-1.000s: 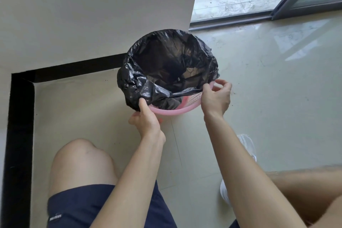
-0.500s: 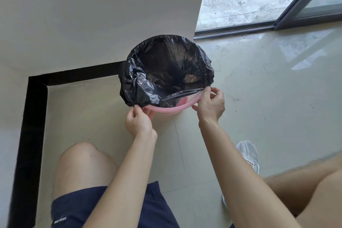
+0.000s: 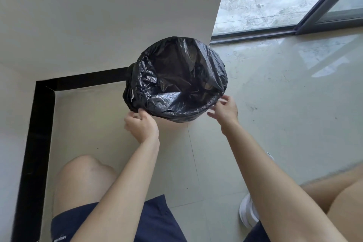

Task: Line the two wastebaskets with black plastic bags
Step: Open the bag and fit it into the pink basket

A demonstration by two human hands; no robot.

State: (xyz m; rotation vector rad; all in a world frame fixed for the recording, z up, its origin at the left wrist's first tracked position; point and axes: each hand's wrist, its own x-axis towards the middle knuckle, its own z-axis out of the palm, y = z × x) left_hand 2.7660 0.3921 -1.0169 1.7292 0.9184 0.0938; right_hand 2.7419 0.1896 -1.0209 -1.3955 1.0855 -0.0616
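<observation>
A black plastic bag (image 3: 176, 82) lines a round wastebasket standing on the floor by a wall corner. The bag is folded over the whole rim, so the pink basket itself is hidden. My left hand (image 3: 141, 125) pinches the bag's folded edge at the near left of the rim. My right hand (image 3: 225, 110) is at the near right of the rim, fingers spread and blurred, just touching or just off the plastic. Only one wastebasket is in view.
A white wall (image 3: 98, 15) with a black baseboard (image 3: 84, 80) runs behind and to the left of the basket. A sliding door track (image 3: 255, 34) lies at the back right. My bent knee (image 3: 84, 179) and a white shoe (image 3: 248, 214) are near the bottom.
The bag's near edge has been pulled down over the rim, covering the pink rim seen earlier. My right hand has loosened from its pinch and its fingers have spread.
</observation>
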